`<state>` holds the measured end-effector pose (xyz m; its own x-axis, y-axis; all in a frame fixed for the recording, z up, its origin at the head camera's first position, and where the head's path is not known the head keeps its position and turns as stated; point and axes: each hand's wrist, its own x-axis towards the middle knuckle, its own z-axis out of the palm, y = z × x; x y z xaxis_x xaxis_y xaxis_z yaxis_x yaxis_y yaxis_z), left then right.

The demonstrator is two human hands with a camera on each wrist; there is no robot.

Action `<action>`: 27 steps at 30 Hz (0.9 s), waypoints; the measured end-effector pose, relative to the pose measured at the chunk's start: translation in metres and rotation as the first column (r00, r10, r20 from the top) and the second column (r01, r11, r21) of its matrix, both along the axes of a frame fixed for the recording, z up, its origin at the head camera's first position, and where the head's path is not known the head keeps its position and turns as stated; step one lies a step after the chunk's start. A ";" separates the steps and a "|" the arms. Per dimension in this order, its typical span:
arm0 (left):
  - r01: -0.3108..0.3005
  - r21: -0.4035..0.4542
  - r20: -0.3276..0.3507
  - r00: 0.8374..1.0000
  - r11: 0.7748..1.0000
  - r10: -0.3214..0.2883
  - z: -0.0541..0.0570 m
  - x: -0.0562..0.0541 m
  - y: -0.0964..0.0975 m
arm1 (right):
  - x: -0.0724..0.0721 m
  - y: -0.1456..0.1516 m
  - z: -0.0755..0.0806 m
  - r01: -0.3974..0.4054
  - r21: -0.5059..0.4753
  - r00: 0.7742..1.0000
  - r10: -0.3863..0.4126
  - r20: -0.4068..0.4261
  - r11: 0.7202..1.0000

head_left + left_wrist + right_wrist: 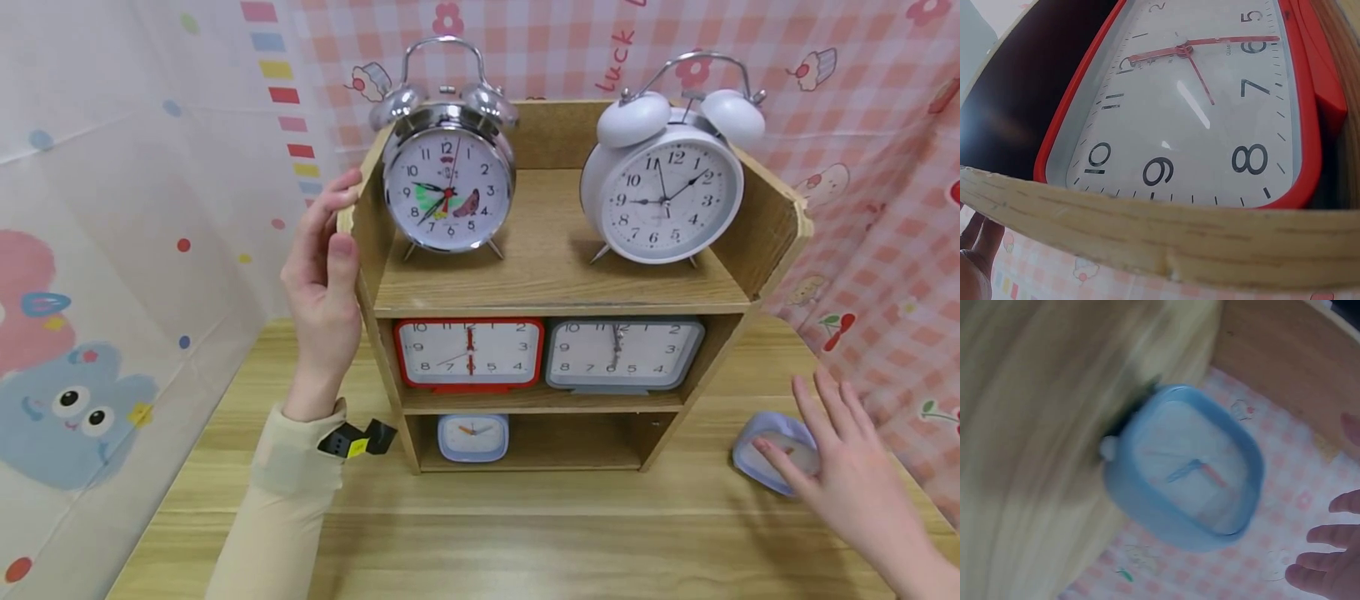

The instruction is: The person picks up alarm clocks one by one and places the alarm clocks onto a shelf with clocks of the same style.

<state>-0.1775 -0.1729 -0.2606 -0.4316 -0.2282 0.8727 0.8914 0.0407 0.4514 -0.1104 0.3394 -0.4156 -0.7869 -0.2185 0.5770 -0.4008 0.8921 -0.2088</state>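
My left hand (326,300) rests with extended fingers against the outer left side of a wooden shelf unit (465,283). Part of that hand (974,265) appears at the lower left in the left wrist view, beside the wooden edge. Near the shelf's right side, my right hand (847,450) is spread over a small blue-violet clock (780,427) standing on the table. In the right wrist view this clock (1188,469) has a rounded square frame and a pale face. Apart from it, the right hand's fingers (1332,536) are loosely spread.
On the top shelf stand a silver twin-bell alarm clock (450,192) and a white one (667,200). The middle shelf holds a red-framed clock (470,354) and a grey-framed clock (626,357). Another small blue-violet clock (472,437) sits at bottom left. Patterned cloths hang around the table.
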 end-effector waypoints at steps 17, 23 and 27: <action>0.012 0.004 -0.002 1.000 1.000 -0.012 0.000 -0.001 0.000 | -0.008 0.026 -0.028 0.039 0.031 0.979 -0.045 0.199 0.999; 0.009 0.003 -0.004 1.000 1.000 -0.009 0.000 -0.001 0.000 | -0.013 0.029 -0.035 0.050 0.046 0.983 -0.058 0.176 0.998; 0.004 0.001 -0.003 1.000 1.000 -0.004 0.000 -0.001 0.000 | -0.014 0.030 -0.038 0.055 0.069 0.984 -0.066 0.164 0.996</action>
